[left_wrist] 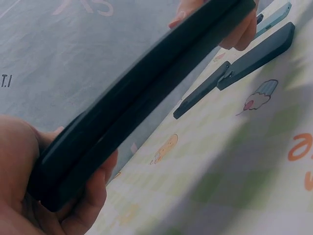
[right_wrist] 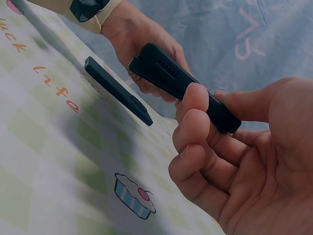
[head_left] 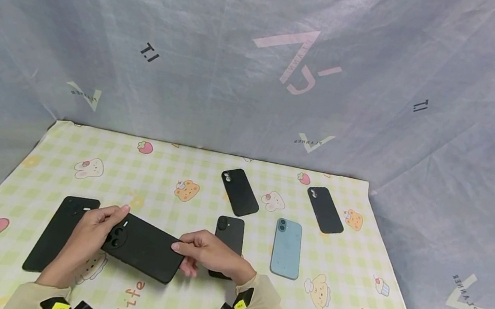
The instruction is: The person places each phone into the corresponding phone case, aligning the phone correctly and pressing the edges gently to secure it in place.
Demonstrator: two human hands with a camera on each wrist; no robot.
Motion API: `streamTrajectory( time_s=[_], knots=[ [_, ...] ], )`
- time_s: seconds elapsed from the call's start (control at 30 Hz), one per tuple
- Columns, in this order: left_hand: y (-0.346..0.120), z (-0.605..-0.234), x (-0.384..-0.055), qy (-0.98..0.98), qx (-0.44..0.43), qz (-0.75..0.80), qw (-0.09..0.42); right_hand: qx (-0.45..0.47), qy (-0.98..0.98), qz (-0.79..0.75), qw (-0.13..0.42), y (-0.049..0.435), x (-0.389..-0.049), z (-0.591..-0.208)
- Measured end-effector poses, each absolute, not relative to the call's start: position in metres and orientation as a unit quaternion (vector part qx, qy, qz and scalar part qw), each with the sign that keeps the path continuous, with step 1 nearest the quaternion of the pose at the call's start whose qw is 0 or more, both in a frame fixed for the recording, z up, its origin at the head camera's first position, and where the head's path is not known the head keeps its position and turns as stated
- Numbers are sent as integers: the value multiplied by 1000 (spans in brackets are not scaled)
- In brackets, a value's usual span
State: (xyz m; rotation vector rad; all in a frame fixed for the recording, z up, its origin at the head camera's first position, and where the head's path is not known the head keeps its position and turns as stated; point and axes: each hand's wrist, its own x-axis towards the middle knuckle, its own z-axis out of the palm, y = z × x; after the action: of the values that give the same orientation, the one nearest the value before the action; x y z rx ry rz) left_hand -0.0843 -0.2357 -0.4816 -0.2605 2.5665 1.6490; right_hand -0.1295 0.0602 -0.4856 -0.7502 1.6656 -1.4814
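Held up above the table is a black phone case with a round camera area at its left end. A dark phone lies against the case's inner side; in the left wrist view a narrow gap runs between the two layers. My left hand grips the camera end, thumb on the upper edge. With thumb on top and fingers beneath, my right hand pinches the other end. Small slots show on the case's end in the right wrist view, where the layers spread apart near the left hand.
Another black phone-shaped piece lies left, partly behind the left hand. A dark phone lies under the right forearm, a light blue phone to its right. Two black cases lie farther back on the checked tablecloth.
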Motion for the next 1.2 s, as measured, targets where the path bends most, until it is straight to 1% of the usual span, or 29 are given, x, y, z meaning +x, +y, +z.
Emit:
streamTrajectory(
  time_s=[0.37, 0.7, 1.2],
  knots=[
    [-238, -481, -87, 836, -71, 543, 44, -298, 659, -574, 384, 61, -130, -487],
    [-238, -478, -88, 815, -37, 578, 29, -303, 653, -573, 391, 60, -129, -488],
    [-237, -477, -89, 821, -73, 566, -2, -261, 668, -599, 356, 57, -130, -492]
  ],
)
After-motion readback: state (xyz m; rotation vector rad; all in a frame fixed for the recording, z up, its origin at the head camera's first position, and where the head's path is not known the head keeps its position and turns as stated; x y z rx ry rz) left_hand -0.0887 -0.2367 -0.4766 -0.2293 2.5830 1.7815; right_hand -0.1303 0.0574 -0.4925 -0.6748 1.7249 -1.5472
